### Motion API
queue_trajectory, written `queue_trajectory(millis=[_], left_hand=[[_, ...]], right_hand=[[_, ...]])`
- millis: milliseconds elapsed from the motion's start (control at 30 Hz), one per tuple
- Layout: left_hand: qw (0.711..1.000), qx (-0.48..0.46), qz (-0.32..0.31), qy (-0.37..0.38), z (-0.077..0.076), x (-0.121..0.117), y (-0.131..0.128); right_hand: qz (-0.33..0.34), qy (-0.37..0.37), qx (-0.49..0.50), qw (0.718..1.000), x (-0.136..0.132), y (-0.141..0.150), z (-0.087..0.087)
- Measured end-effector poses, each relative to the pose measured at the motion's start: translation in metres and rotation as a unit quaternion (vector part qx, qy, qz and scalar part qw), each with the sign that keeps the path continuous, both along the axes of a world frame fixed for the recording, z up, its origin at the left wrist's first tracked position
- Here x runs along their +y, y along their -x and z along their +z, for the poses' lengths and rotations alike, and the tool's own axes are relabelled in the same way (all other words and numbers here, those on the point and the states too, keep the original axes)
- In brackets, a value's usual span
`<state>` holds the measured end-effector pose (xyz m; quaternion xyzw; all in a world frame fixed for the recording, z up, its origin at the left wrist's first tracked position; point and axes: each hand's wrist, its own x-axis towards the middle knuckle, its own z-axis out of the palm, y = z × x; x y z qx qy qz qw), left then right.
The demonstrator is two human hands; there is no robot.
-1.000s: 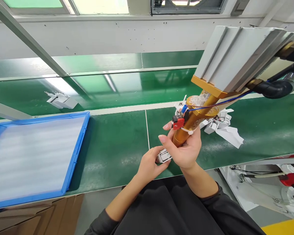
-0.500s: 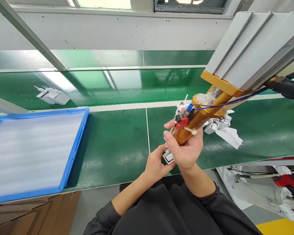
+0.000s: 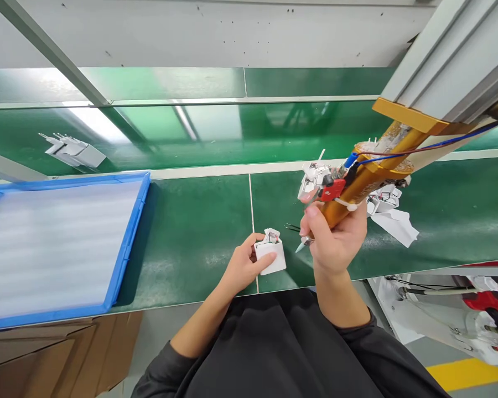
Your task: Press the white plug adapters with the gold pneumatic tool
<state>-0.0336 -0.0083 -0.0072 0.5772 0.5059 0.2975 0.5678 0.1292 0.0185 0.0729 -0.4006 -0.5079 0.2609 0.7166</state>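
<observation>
My left hand [image 3: 241, 266] grips a small white plastic charger housing [image 3: 272, 261] near the bench's front edge, thumb on its front face. Wires show in its open top. In my right hand [image 3: 336, 246] is a gold-coloured glue gun [image 3: 354, 190], its pale blue nozzle [image 3: 301, 246] pointing down and left, apart from the housing. A red switch [image 3: 333, 190] sits on the gun's side. Thin dark tips [image 3: 292, 227], perhaps of tweezers, stick out left of my right hand; the remainder is hidden. Behind the gun lie more white housings [image 3: 314, 179], partly covered.
On the left stands a blue-rimmed tray [image 3: 126, 243] with a white lining. White plug parts [image 3: 75, 152] rest on the green strip behind it. Further housings [image 3: 385, 198] and a white paper piece [image 3: 396, 226] lie right of the gun. A grey metal column [image 3: 444, 66] overhangs the right side.
My left hand has drawn the housing left and away from the nozzle, turning its open end upward. My right hand has lifted the glue gun up and to the right.
</observation>
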Motion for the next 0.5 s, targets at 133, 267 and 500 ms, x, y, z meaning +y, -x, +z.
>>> queue_trajectory(millis=[133, 267, 500], left_hand=[[0.987, 0.121, 0.003, -0.110, -0.007, 0.007, 0.006], [0.971, 0.188, -0.003, -0.145, -0.005, 0.015, 0.008], [0.992, 0.089, -0.016, -0.089, -0.006, 0.032, -0.008]], right_hand=[[-0.016, -0.010, 0.001, 1.000, 0.003, -0.006, -0.002], [-0.012, -0.020, 0.022, 0.999, 0.005, -0.011, -0.005], [-0.014, -0.009, 0.026, 1.000, 0.004, -0.015, -0.009]])
